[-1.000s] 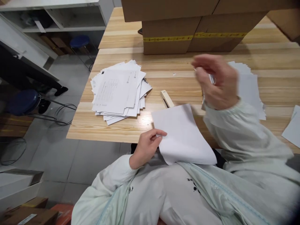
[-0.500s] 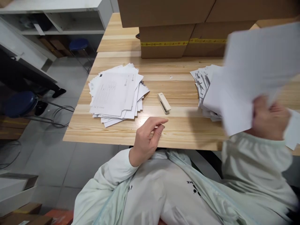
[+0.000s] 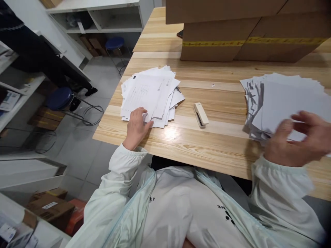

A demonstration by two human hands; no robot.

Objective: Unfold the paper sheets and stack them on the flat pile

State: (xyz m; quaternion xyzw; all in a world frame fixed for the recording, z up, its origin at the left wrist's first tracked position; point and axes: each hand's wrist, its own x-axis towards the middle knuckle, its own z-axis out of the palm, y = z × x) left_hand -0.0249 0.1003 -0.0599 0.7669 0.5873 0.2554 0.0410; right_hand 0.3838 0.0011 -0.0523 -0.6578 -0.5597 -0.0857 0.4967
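My left hand (image 3: 136, 126) rests on the near edge of a loose pile of printed sheets (image 3: 152, 93) at the left of the wooden table (image 3: 207, 144), fingers spread on the paper. My right hand (image 3: 300, 139), fingers apart and blurred, hovers over the near edge of a second pile of white sheets (image 3: 287, 100) at the right; it grips nothing that I can see. A cream stapler (image 3: 201, 114) lies on the table between the two piles, untouched.
Taped cardboard boxes (image 3: 232, 38) are stacked at the back of the table. Left of the table: blue stools (image 3: 60, 99), cables on the floor, white shelving (image 3: 103, 17), cardboard boxes (image 3: 51, 206). A person in dark clothes (image 3: 38, 58) is at the far left.
My right hand has laid the sheet it was swinging onto the right pile. My left hand moved from the table's front edge leftward onto the left pile. The view shifted left.
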